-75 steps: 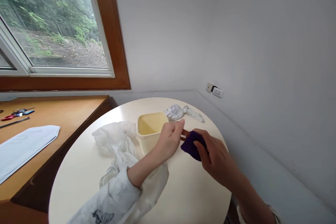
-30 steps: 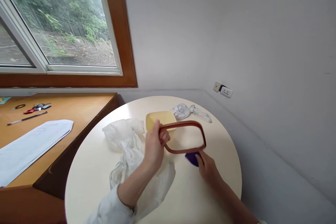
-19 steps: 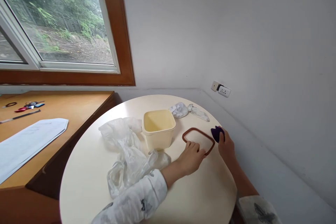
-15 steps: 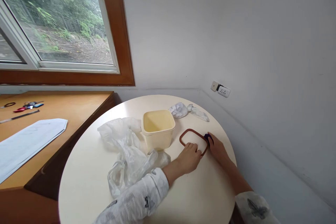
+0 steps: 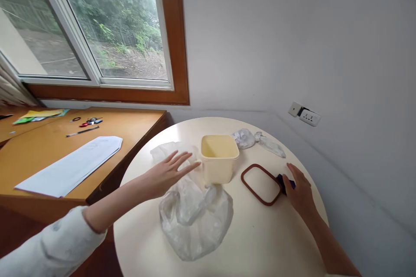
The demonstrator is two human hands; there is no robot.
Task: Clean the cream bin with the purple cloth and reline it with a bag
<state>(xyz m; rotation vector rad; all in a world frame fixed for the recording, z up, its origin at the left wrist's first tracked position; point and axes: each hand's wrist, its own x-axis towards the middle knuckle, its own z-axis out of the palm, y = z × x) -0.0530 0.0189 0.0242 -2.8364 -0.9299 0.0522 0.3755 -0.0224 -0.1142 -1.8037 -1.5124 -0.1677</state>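
Observation:
My left hand [image 5: 165,176] is stretched out, fingers spread, above a crumpled clear plastic bag [image 5: 201,233]. Its fingertips are close to a pale yellow square container [image 5: 219,169] that stands upright with its top uncovered; whether they touch it I cannot tell. My right hand [image 5: 299,191] is at the table's right side, thumb and fingers apart, beside a small dark purple object [image 5: 282,182] partly hidden behind the thumb. That object lies against the edge of a brown rounded-rectangular ring [image 5: 246,180], which rests flat on the table.
On the round cream table [image 5: 260,246], a crumpled white plastic bundle [image 5: 244,138] and a twisted clear bag [image 5: 272,146] lie at the back right. A wooden desk [image 5: 143,122] on the left holds white paper sheets [image 5: 73,164], keys [image 5: 92,122] and coloured papers [image 5: 42,114].
My left hand has left the brown ring and moved left over the plastic bag, its fingers spreading. My right hand has loosened beside the purple object. The view has turned left.

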